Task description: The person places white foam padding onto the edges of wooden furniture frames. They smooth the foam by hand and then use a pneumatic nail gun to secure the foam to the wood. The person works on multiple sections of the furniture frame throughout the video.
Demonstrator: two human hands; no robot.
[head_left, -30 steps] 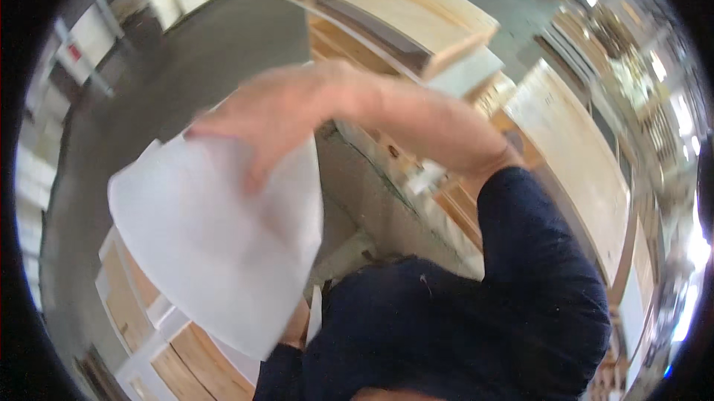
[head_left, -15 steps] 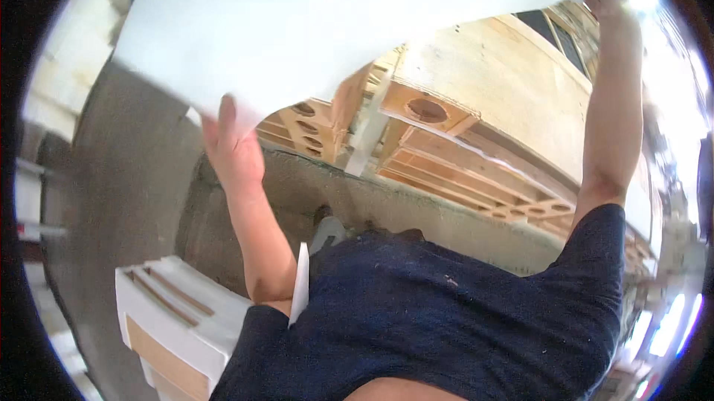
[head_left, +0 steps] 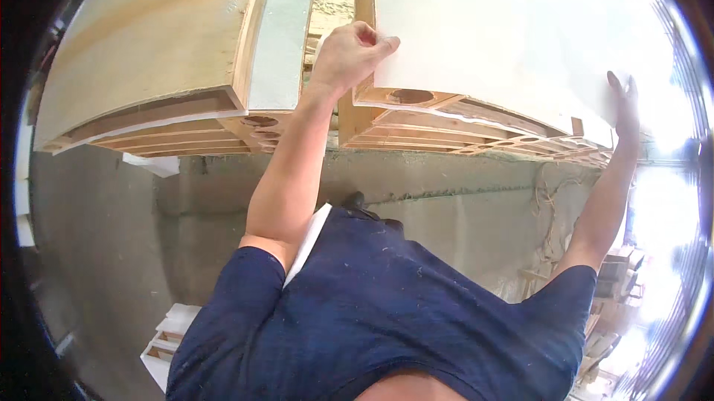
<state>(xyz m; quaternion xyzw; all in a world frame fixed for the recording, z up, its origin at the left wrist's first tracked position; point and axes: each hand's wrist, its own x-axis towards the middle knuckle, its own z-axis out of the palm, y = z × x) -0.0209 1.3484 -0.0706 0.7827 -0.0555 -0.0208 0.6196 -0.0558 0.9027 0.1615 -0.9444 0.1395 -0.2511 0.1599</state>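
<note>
A large thin white sheet (head_left: 461, 37) lies over the top of the right-hand wooden frame (head_left: 405, 97), which has round holes and slatted sides. My left hand (head_left: 349, 59) is closed in a pinch at the sheet's near left edge, thumb and forefinger on it. At the far right my right hand (head_left: 625, 107) has its fingers apart beside the sheet, partly washed out by glare; contact there is hard to make out. A flat white piece (head_left: 309, 243) is tucked between my left upper arm and my dark blue shirt.
Another plywood-topped wooden frame (head_left: 149, 37) stands to the left, with a white strip (head_left: 281, 37) beside it and a gap before the right frame. A white slotted piece (head_left: 167, 341) stands at lower left. Loose cords (head_left: 549, 200) lie on the floor at right.
The sheet has come down from the air onto the right-hand frame. Both hands lowered with it, and my left now pinches its edge. My view has swung, bringing in the left frame.
</note>
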